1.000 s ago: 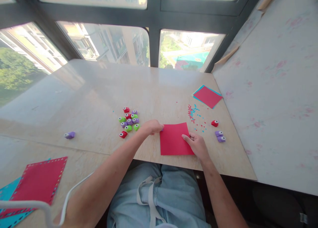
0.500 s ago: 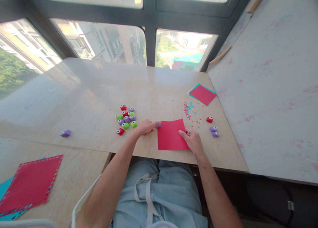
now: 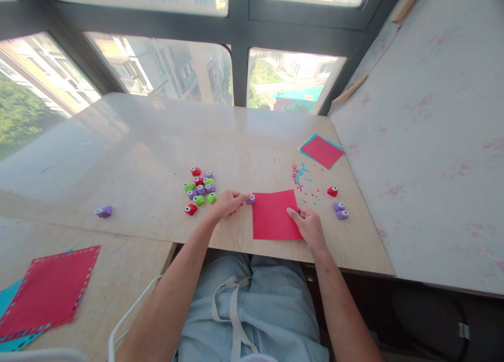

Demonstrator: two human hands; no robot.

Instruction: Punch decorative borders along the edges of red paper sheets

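A square sheet of red paper [image 3: 273, 217] lies in front of me, its right edge pinched in my right hand [image 3: 309, 225], thumb on top. At the sheet's upper left edge is a small purple craft punch [image 3: 251, 198] with a white round button. My left hand [image 3: 231, 202] grips this punch from the left, fingertips against it; the fingers underneath are partly hidden. Left of that hand sits a cluster of red, green and purple craft punches [image 3: 201, 189]. Whether the sheet's edge is inside the punch's slot, I cannot tell.
Tiny red and blue paper bits [image 3: 300, 175] are scattered at the right, near a stack of coloured paper [image 3: 322, 151]. A red punch [image 3: 333, 190] and two purple punches [image 3: 340, 210] sit nearby. Far left are another purple punch [image 3: 104, 211] and red paper with punched edges [image 3: 51, 291].
The red sheet and my right hand have shifted slightly right. My left fingertip has drawn back a little, so the purple punch's white button now shows.
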